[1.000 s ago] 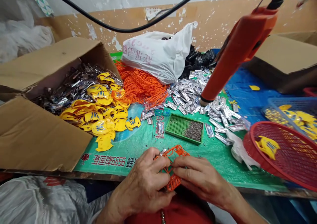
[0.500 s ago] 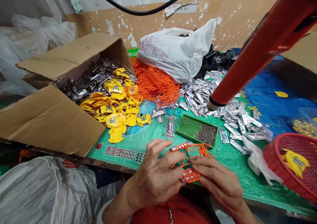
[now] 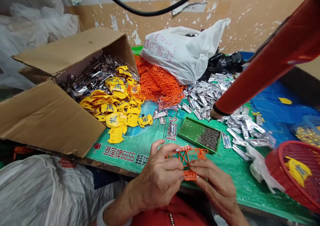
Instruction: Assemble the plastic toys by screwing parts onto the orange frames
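Left hand [image 3: 160,178]: fingers curled, thumb raised, pinching the left side of the orange plastic lattice frame.
Right hand [image 3: 215,182]: fingers partly bent, gripping the frame's right side from the near side.
Held object: orange plastic lattice frame [image 3: 186,156], between the hands, above the near edge of the desk.
Desk surface: green printed mat [image 3: 240,181], with Chinese characters and 6656 along the near edge.
Just far of the hands: green pegged tray [image 3: 200,134], holding a patch of small dark parts.
Far left: open cardboard box [image 3: 50,116], spilling yellow plastic pieces [image 3: 115,109] and silvery parts [image 3: 92,74].
Far centre: heap of orange frames [image 3: 157,82], beside a white plastic bag [image 3: 182,52].
Right: loose silvery parts [image 3: 207,96]; red basket [image 3: 281,159] with yellow pieces; orange-red tubular tool [image 3: 275,61] hanging above the desk.
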`<state>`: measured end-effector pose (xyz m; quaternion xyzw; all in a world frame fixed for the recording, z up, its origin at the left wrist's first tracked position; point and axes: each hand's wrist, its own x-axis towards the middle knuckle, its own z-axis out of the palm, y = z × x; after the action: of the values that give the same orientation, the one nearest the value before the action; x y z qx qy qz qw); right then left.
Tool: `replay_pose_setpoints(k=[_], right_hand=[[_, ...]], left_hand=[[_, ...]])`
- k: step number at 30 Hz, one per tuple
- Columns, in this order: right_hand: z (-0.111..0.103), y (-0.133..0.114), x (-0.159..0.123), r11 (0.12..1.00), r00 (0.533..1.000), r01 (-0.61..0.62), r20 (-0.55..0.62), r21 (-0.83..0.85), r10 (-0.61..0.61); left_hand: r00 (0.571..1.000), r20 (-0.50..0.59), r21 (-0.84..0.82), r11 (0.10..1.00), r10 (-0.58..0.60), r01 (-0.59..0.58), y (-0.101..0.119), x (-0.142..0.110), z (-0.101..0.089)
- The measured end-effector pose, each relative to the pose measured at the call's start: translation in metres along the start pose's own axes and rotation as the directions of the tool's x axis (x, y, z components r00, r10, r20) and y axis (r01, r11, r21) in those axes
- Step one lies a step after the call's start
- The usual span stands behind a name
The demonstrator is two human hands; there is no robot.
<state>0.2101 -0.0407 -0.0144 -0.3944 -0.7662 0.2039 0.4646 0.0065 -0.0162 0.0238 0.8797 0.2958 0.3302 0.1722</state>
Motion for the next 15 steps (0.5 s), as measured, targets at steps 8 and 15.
replay_pose_setpoints(k=[8,15], right_hand=[[0.005,-0.003,0.022,0.983,0.983,-0.137,0.139,0.119,0.120],[0.000,-0.014,0.040,0.892,0.877,-0.394,0.383,0.222,0.292]], left_hand=[[0.988,-0.054,0.018,0.989,-0.146,0.147,-0.003,0.005,-0.006],[0.908,0.258,-0.213,0.897,-0.331,0.388,-0.003,0.008,-0.012]])
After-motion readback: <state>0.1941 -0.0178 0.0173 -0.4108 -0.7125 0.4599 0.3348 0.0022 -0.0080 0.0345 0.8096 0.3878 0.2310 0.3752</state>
